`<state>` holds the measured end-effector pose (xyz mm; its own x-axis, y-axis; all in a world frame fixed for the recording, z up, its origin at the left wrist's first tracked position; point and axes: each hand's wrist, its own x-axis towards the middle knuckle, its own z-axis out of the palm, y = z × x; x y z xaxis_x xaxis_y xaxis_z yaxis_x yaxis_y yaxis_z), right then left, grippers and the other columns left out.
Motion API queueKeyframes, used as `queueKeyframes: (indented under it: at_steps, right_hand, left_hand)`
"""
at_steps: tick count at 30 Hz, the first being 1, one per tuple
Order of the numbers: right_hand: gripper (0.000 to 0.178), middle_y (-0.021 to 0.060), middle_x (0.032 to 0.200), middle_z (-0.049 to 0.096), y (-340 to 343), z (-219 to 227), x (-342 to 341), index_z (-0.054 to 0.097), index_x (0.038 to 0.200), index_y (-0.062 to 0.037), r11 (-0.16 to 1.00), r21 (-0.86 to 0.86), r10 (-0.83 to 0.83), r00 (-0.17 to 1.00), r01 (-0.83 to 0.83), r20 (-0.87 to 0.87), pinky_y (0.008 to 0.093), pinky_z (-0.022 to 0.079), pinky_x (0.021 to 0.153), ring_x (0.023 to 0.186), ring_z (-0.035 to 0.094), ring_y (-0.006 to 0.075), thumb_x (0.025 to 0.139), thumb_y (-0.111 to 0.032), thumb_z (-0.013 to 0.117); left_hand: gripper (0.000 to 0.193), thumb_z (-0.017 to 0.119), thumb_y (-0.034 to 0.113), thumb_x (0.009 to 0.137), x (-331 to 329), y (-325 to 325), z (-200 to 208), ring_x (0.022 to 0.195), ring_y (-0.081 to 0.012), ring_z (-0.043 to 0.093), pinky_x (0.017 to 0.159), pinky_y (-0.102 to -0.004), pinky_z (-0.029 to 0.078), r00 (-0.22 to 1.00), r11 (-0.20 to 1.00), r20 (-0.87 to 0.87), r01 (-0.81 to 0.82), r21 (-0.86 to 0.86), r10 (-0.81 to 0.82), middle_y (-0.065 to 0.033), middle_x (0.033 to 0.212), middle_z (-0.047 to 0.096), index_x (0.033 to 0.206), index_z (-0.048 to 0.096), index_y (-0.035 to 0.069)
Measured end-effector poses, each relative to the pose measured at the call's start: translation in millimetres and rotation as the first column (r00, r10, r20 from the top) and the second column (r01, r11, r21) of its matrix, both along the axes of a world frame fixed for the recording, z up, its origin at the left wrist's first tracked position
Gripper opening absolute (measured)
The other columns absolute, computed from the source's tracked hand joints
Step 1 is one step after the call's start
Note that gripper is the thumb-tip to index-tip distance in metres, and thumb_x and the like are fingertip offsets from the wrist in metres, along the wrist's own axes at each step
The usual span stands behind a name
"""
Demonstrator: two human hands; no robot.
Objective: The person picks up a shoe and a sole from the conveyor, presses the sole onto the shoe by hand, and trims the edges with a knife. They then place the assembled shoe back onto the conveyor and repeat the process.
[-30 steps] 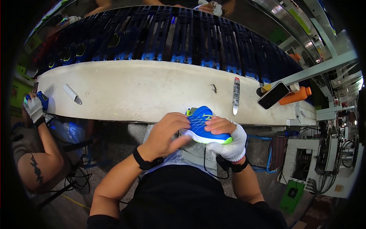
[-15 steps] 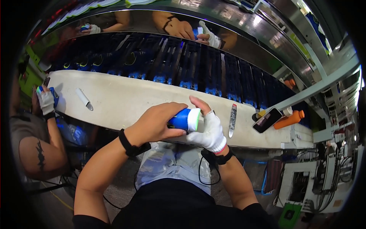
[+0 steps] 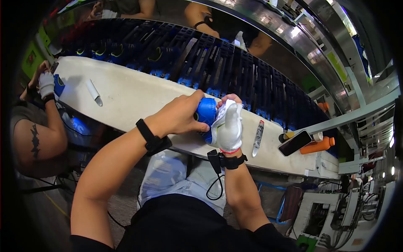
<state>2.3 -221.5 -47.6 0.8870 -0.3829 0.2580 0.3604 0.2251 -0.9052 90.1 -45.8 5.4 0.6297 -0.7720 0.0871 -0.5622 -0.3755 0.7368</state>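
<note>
While the bare left hand (image 3: 178,114) clamped its fingers (image 3: 201,126) around a blue shoe (image 3: 206,110), the white-gloved right hand (image 3: 229,128) lay against its pale sole.

Bare fingertips (image 3: 232,98) poked out of the soft knit glove (image 3: 230,140); whether they were clamped or merely resting could not be told. Smooth and rounded, the shoe hung between both hands over the near part of a long, matte cream table (image 3: 121,101). To its left lay a tool with a cylindrical white handle and slanted metal tip (image 3: 92,90); to its right, a mottled-handled tool (image 3: 259,134) with a rounded metal blade, then a flat, glossy black phone (image 3: 295,143) just beside a smooth orange bottle (image 3: 317,145). Beyond stretched dark, ribbed slats (image 3: 200,61).
</note>
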Motion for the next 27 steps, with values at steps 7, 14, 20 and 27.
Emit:
queueKeyframes:
  at_steps: [7, 14, 20, 27]
  right_hand:
    - [0.057, 0.0049, 0.127, 0.057, -21, 5, -24, 0.05, 0.14, -0.0137, 0.995, -0.099, 0.001, 0.997, -0.008, -0.075, 0.0359, 0.053, 0.103, 0.117, 0.062, 0.0189, 0.113, -0.064, 0.045]
    - [0.071, 0.0112, 0.133, 0.062, -30, 18, -55, 0.048, 0.154, -0.0035, 1.0, 0.017, 0.005, 0.996, -0.004, -0.085, 0.0386, 0.051, 0.109, 0.125, 0.063, 0.022, 0.115, -0.062, 0.038]
    - [0.05, 0.0179, 0.153, 0.059, -38, 34, -75, 0.052, 0.154, 0.0042, 0.811, -0.579, -0.173, 0.979, 0.08, -0.107, 0.0393, 0.043, 0.12, 0.138, 0.058, 0.0284, 0.114, -0.025, 0.045]
    - [0.083, 0.0209, 0.164, 0.049, -11, 38, -104, 0.027, 0.169, 0.0034, 0.904, -0.425, -0.014, 0.987, -0.057, -0.162, 0.0412, 0.041, 0.122, 0.147, 0.053, 0.0296, 0.11, -0.047, 0.058]
  left_hand:
    - [0.066, 0.096, 0.035, 0.075, -24, -39, 32, 0.09, -0.0437, 0.076, 0.082, -0.0503, 0.061, 0.964, 0.991, 0.244, 0.075, 0.113, -0.101, -0.0225, 0.093, 0.076, 0.114, 0.058, -0.002]
    - [0.066, 0.094, 0.033, 0.078, -57, -56, 23, 0.094, -0.0371, 0.074, 0.079, -0.0469, 0.061, 0.897, 0.987, 0.418, 0.161, -0.001, -0.146, -0.0172, 0.101, 0.073, 0.123, 0.059, -0.001]
    - [0.058, 0.094, 0.028, 0.077, -75, -63, 17, 0.093, -0.034, 0.075, 0.077, -0.0437, 0.061, 0.868, 0.99, 0.483, 0.14, -0.008, -0.119, -0.0159, 0.102, 0.071, 0.116, 0.06, 0.002]
    - [0.064, 0.095, 0.027, 0.074, -66, -27, 19, 0.105, -0.0345, 0.073, 0.086, -0.0432, 0.061, 0.836, 0.946, 0.461, 0.323, 0.022, -0.297, -0.0167, 0.116, 0.07, 0.121, 0.06, 0.003]
